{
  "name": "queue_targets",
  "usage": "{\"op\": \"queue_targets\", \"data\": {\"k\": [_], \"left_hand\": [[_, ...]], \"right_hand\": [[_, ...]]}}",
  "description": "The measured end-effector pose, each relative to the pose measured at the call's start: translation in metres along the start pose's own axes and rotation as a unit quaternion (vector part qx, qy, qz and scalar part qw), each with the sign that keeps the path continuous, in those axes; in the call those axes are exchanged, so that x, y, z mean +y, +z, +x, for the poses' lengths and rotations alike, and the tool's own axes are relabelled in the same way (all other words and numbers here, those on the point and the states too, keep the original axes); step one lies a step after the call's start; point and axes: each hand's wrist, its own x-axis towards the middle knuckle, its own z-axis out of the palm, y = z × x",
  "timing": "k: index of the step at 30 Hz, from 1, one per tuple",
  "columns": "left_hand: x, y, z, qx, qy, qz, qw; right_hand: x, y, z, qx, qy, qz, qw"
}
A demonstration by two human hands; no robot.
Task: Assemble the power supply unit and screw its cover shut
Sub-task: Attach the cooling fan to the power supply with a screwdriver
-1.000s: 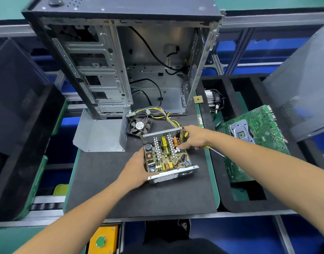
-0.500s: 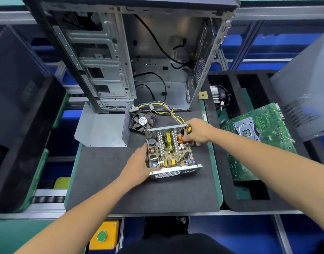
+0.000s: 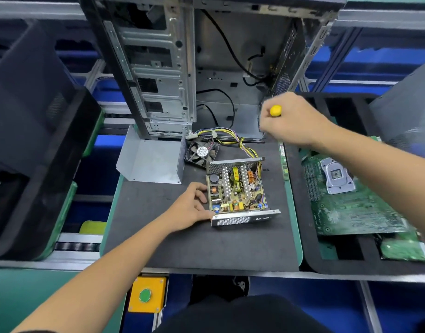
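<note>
Open power supply unit (image 3: 238, 192) sits mid-surface on the matte black foam mat (image 3: 182, 241), a boxy steel tray with perforated mesh end walls and a crowded yellow-green board inside. Left hand (image 3: 191, 207) at its nine o'clock edge, fingers curled against the metal side, holding it. Right hand (image 3: 287, 118) up at one o'clock, fist wrapped around a yellow-handled screwdriver (image 3: 275, 110), blurred. Bent grey sheet-metal cover (image 3: 151, 159) lies at ten o'clock, beside the square black fan (image 3: 202, 151). Bare steel computer case (image 3: 194, 68) stands at twelve.
</note>
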Motion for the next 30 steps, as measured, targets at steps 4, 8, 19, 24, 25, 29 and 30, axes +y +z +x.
{"op": "queue_targets", "data": {"k": [4, 8, 19, 24, 25, 29, 30], "left_hand": [[-0.005, -0.003, 0.000, 0.009, -0.004, -0.031, 0.999], [-0.010, 0.002, -0.003, 0.007, -0.013, -0.046, 0.999], [-0.015, 0.013, -0.002, 0.060, -0.005, -0.062, 0.996], [-0.014, 0.014, -0.002, 0.062, 0.002, -0.057, 0.996], [-0.013, 0.013, -0.002, 0.062, 0.003, -0.051, 0.997], [-0.007, 0.012, -0.004, 0.052, 0.004, -0.064, 0.997], [-0.006, 0.012, -0.005, 0.049, 0.002, -0.071, 0.996]], "right_hand": [[-0.050, 0.012, -0.006, -0.006, -0.054, 0.068, 0.996], [-0.063, 0.044, -0.013, -0.086, -0.086, 0.062, 0.991], [-0.035, 0.101, -0.028, -0.164, -0.074, -0.020, 0.984], [-0.033, 0.110, -0.028, -0.192, -0.068, -0.047, 0.978], [-0.033, 0.112, -0.028, -0.198, -0.069, -0.053, 0.976], [-0.032, 0.119, -0.030, -0.210, -0.083, -0.087, 0.970], [-0.032, 0.120, -0.031, -0.210, -0.085, -0.093, 0.970]]}}
